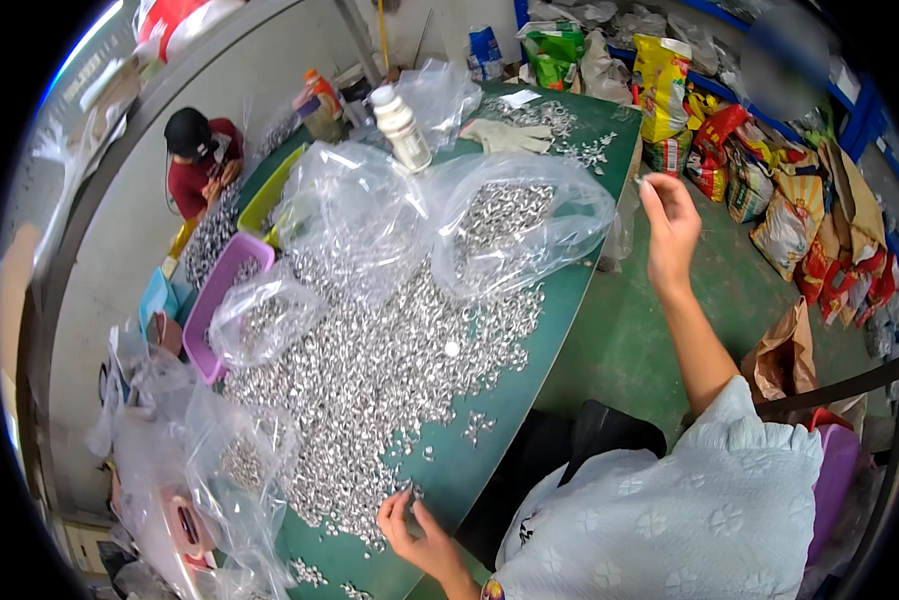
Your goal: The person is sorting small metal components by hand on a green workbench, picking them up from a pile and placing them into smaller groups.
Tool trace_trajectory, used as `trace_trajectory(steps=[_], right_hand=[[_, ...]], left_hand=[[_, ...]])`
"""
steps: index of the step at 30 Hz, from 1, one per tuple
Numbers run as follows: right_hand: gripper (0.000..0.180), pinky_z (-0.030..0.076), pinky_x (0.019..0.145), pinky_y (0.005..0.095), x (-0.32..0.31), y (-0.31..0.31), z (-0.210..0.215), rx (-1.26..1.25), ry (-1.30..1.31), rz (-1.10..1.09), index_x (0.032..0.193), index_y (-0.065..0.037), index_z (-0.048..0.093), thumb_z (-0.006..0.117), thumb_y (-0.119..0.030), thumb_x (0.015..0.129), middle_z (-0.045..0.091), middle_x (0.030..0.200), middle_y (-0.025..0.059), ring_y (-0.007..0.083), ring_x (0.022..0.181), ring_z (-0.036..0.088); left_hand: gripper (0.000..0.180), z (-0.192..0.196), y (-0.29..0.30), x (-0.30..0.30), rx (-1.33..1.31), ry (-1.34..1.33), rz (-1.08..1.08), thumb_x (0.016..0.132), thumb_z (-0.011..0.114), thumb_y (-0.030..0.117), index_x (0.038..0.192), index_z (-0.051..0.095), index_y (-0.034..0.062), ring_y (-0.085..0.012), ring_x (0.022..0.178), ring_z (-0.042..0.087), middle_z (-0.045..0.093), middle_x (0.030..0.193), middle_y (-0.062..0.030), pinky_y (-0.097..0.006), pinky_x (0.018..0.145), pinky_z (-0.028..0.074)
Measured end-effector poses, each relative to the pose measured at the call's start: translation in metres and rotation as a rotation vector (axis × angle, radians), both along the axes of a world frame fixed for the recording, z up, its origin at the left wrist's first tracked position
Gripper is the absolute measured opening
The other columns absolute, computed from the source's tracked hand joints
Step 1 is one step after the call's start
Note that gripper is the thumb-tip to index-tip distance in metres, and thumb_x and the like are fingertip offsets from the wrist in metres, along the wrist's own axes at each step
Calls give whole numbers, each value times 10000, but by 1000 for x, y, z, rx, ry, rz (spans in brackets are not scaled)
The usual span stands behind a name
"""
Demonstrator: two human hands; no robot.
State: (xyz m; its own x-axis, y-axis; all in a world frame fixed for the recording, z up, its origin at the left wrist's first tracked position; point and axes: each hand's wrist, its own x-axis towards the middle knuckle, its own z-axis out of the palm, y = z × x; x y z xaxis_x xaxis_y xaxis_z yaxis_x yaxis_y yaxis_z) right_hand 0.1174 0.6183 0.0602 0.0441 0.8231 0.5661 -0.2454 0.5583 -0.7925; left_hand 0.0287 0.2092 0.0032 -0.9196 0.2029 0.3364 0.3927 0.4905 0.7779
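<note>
Resting along the near part of the green table (555,325), the loose pile of small metal pieces (370,390) spreads between clear bags and the operator. The left hand (416,536) is at the pile's near edge, thumb and fingers apart. The right hand (673,225) is raised past the table edge, thumb and forefinger drawn close; whether they meet or pinch a piece cannot be told. Caution: a piece released from the right hand at this position may fall to the floor (610,335). Sweeping the left hand toward the body may push stray pieces over the edge. The open-mouthed bag (582,212) of pieces, lying near that edge, may spill if its film is caught or pulled. The film's glare obscures part of the contents, and the bags cover the pile's far side. Individual shapes merge in the heap. Left fingertip contact is unclear, the left forearm is cut off by the lower border, and the inside of the purple tub (205,298) is partly hidden.
</note>
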Motion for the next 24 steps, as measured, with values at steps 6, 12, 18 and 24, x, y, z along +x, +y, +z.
trace_trajectory(steps=[6,12,18,24], right_hand=[[138,483,735,343,28,178,-100,-119,-635,-182,836,-62,710,739,-173,758,674,840,86,217,779,623],[80,442,814,423,7,182,-109,276,-935,-329,847,-101,696,697,-87,769,640,882,73,291,922,565],[129,447,823,423,22,144,-82,545,-914,-401,894,-72,693,627,-38,788,665,959,98,313,951,581],[192,441,899,324,-12,-41,-12,511,-523,20,1022,14,663,593,81,856,642,979,116,242,980,590]], left_hand=[[182,-27,-18,-9,-121,103,61,882,588,12,1057,626,-18,-249,1029,569,593,1109,-117,-327,817,437],[172,-25,-31,-6,-184,178,116,886,584,12,1047,625,-32,-263,1039,563,591,1093,-135,-352,872,436],[158,-32,-48,-8,-155,163,161,861,608,-23,1016,642,-34,-282,1030,585,611,1069,-148,-367,928,446],[229,-23,-44,-6,-223,132,163,803,674,-34,1027,655,9,-320,1009,582,612,1074,-158,-378,907,457]])
